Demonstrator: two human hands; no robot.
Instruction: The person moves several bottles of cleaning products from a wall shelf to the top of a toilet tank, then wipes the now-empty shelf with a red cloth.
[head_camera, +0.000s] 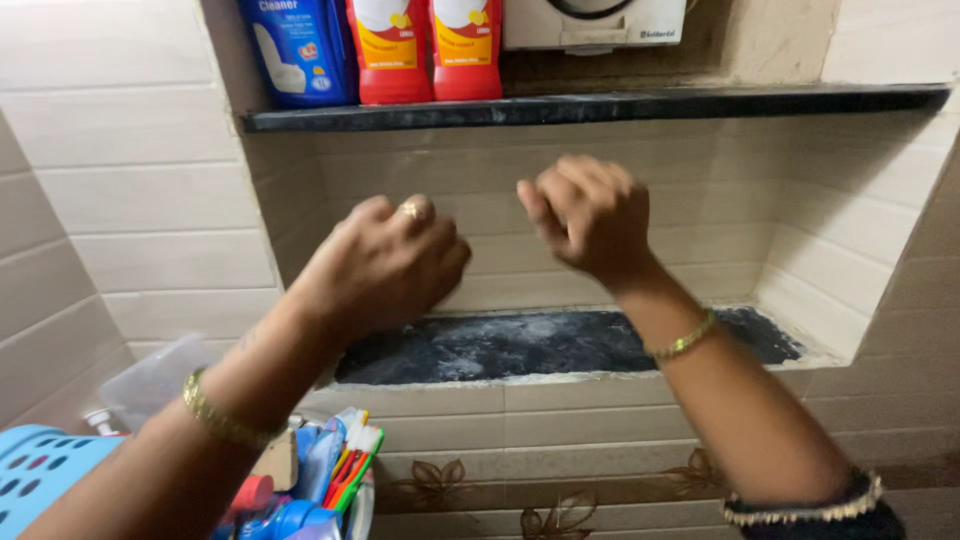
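Both hands raised mid-frame before a tiled wall niche: left hand & right hand curled into loose fists, fingers together, holding nothing. Lower shelf, centre, looks wet, bare, residue left; bottles sit upper left on top shelf

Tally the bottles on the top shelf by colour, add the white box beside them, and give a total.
Blue bottle: 1
Red bottles: 2
White box: 1
Total: 4
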